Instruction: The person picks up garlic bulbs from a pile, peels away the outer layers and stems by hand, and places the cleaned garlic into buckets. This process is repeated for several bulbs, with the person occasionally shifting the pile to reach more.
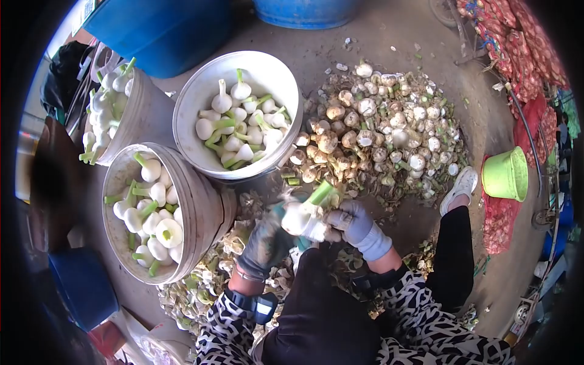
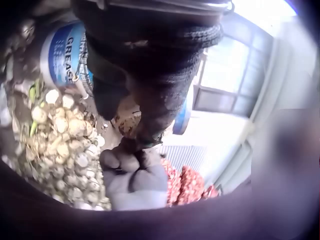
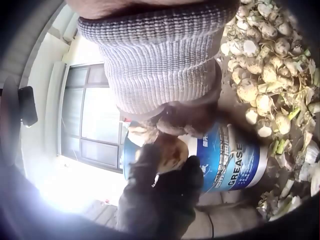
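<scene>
A white garlic bulb (image 1: 297,220) with a short green stem (image 1: 320,192) is held between the hands above the lap. The left hand (image 1: 267,243), in a dark, soiled glove, grips the bulb from the left. On the other side, the right hand (image 1: 356,228) wears a pale grey knit glove and has its curled fingers at the bulb's loose outer skin. Brown-stained skin shows on the bulb (image 3: 172,152) in the right wrist view, between both gloves. The left wrist view shows the grey-gloved fingers (image 2: 135,172) bent close below the bulb (image 2: 127,122).
Peeled garlic with green stems fills a white bucket (image 1: 292,143), a second bucket (image 1: 210,243) and a tilted bucket (image 1: 149,103) at left. Unpeeled garlic (image 1: 389,128) is heaped on the ground ahead. Peelings (image 1: 194,298) lie around the legs. A lime-green bucket (image 1: 505,173) stands right, near red net sacks (image 1: 517,48).
</scene>
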Demonstrator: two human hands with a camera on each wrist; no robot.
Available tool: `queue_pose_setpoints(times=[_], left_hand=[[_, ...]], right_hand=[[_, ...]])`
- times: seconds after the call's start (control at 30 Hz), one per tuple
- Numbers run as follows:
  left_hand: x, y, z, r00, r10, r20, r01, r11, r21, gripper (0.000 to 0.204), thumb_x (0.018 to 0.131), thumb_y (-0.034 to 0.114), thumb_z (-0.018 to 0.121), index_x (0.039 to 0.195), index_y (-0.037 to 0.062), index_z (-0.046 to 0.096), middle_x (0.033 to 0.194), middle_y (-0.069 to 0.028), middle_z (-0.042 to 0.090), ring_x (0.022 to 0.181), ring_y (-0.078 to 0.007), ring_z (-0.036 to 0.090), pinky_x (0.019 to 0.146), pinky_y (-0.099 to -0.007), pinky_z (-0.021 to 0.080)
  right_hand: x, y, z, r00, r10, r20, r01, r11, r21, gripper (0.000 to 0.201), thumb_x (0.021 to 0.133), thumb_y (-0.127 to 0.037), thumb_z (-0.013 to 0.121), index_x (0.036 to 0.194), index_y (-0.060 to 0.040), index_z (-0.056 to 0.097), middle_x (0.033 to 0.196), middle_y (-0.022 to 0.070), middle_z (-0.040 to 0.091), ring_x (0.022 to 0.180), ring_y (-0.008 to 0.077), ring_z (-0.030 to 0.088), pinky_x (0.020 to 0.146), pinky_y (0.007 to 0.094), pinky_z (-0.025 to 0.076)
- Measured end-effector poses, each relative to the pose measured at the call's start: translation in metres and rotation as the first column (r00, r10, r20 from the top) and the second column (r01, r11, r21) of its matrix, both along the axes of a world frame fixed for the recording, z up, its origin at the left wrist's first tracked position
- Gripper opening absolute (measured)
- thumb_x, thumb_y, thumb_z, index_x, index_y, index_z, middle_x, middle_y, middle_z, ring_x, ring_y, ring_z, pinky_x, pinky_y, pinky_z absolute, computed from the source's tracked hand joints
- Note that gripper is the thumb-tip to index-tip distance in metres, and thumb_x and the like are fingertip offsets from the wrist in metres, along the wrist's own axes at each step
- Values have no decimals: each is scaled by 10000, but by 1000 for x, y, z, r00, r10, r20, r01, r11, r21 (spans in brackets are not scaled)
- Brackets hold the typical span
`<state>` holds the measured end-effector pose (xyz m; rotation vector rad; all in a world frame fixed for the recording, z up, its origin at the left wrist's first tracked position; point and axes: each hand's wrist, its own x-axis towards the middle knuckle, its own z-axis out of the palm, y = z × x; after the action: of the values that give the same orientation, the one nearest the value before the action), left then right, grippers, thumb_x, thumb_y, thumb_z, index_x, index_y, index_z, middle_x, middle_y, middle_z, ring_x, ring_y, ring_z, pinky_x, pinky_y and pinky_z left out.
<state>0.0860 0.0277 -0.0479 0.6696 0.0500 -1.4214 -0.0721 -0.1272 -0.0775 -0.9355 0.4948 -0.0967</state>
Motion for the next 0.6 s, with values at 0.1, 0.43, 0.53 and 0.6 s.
queue_pose_setpoints(times=[0.1, 0.43, 0.53, 0.6], left_hand=[[-5, 12, -46, 150, -29, 988, -7, 1000, 31, 564, 834, 339, 711, 1249, 23, 495, 1142, -153, 613, 995, -289, 643, 831, -366, 536], [-8, -10, 14, 644, -207, 736, 104, 977, 184, 442, 931, 228, 634, 1297, 43, 469, 1081, -5, 563, 969, -103, 526, 882, -255, 441], [-14, 2, -19, 843, -66, 534, 12, 995, 104, 405, 910, 218, 661, 1242, 58, 492, 1065, -13, 566, 960, -118, 551, 807, -278, 482], [-13, 2, -18, 935, 12, 355, -21, 1000, 22, 384, 915, 235, 654, 1221, 63, 499, 1086, -31, 570, 970, -149, 570, 791, -302, 499]], right_hand=[[8, 15, 11, 992, -40, 119, 43, 999, -25, 298, 849, -151, 650, 1093, 20, 644, 879, 61, 678, 678, 111, 607, 590, 251, 488], [8, 16, -4, 993, 86, 81, -88, 996, 20, 391, 871, -214, 600, 1150, 61, 602, 1004, 117, 679, 887, 203, 653, 835, 314, 521], [10, 22, -19, 936, -259, 239, 77, 813, 577, 403, 806, -133, 636, 1162, 48, 572, 1041, 144, 650, 980, 251, 637, 899, 321, 515], [-13, 16, 5, 959, -272, 73, 187, 809, 558, 384, 857, -297, 559, 1093, 4, 580, 703, 90, 600, 617, 205, 593, 600, 309, 487]])
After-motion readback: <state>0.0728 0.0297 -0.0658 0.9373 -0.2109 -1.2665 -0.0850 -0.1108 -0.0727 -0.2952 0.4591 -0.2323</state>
